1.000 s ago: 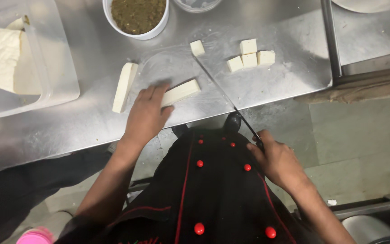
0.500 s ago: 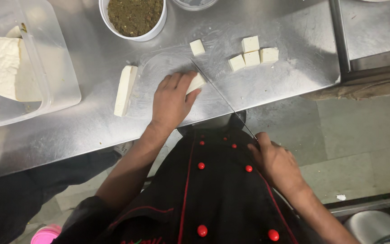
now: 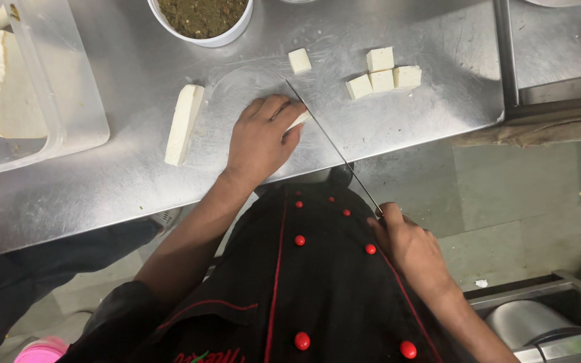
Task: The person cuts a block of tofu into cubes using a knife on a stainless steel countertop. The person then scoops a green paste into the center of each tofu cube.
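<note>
A commercial kitchen: a broad brushed stainless-steel worktable (image 3: 405, 114) carries a round white bowl of dark ground seasoning (image 3: 202, 19), a clear plastic tub holding a white cheese block (image 3: 8, 87), and the person wears a black red-buttoned chef's jacket (image 3: 304, 282).

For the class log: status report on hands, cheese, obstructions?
Left hand pins white cheese strip. Right hand grips long steel knife, blade at strip. Nothing obstructing.
</note>
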